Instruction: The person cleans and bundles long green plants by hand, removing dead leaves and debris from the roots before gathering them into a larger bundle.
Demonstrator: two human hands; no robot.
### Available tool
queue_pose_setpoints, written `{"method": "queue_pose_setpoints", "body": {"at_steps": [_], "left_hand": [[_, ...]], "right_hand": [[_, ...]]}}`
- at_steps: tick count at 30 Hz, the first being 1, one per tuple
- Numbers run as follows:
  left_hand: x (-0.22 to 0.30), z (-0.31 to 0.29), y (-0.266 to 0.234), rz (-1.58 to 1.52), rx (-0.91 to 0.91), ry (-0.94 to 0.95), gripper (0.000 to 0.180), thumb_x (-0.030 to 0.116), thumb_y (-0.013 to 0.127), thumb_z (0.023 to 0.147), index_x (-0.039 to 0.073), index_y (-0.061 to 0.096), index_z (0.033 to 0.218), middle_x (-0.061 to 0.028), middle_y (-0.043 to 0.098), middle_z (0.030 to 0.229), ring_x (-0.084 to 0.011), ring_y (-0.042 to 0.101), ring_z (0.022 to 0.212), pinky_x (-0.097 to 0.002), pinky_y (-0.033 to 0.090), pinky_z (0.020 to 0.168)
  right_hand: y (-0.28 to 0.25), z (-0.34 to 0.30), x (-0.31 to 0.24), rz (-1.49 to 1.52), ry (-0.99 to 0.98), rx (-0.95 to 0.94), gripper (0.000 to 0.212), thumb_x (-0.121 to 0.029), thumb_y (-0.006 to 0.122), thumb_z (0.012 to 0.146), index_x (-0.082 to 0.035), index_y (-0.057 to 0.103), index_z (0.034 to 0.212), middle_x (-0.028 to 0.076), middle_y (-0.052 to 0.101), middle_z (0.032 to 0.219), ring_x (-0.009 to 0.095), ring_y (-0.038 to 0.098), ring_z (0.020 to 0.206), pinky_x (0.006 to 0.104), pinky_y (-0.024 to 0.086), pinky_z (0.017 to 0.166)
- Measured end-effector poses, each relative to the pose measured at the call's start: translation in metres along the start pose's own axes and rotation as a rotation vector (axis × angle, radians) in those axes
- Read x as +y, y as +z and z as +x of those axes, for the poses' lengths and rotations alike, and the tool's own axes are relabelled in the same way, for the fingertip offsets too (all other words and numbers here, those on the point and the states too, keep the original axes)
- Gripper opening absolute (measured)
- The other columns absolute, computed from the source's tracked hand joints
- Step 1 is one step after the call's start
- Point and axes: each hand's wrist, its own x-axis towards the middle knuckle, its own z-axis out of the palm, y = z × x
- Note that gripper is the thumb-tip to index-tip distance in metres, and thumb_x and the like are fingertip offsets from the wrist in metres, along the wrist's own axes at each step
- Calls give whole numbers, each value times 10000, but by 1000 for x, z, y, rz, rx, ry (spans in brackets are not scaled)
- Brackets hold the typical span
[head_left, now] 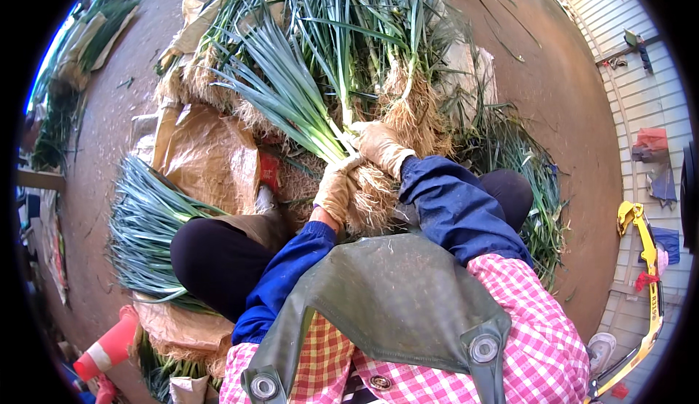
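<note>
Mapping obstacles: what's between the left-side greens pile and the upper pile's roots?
A crumpled tan sheet lies between the left-side greens pile and the upper pile's roots; head view shows it.

I have a bunch of green onions (309, 116) slanting through my left grip (335, 190), blue-green leaves (273, 76) fanned away to my left, pale stems (331, 146) gathered beside my right grip (382, 145), shaggy tan roots (373, 199) spilling out below.
</note>
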Motion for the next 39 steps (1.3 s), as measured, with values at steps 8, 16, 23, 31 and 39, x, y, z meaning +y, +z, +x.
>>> {"method": "queue_pose_setpoints", "body": {"at_steps": [8,16,23,31,39], "left_hand": [[10,3,10,-207,-3,-103,238,74,656,809,5,611,1032,-84,667,901,-219,640,774,-323,525,762],[28,-15,6,-379,-125,-116,264,80,597,846,-16,595,1091,-125,668,951,-244,654,812,-347,547,784],[36,-23,6,-523,-427,-162,317,202,545,911,-16,571,1140,-169,652,1029,-291,624,938,-417,492,887],[35,-26,-1,-550,-413,-194,362,241,514,927,-11,559,1184,-163,638,1111,-303,602,1015,-431,453,955],[24,-11,0,-245,-191,-64,381,153,576,906,-9,538,1248,-115,631,1174,-241,601,1064,-377,448,980]], "right_hand": [[31,2,40,835,-246,43,185,-208,596,879,-59,645,977,43,674,839,164,636,752,267,504,669],[-75,-68,-29,1197,-261,-48,203,-222,600,918,-27,642,875,64,652,792,93,577,576,229,475,473],[-90,-93,37,-225,79,-730,343,-266,672,789,-47,626,1049,121,678,937,226,651,822,361,512,724],[-55,-17,-3,894,175,-433,265,-350,603,900,-98,641,973,-13,609,695,26,483,507,179,347,408],[-19,-15,18,860,-273,-256,135,-111,624,875,-21,657,971,22,648,899,101,580,855,256,476,772]]}}
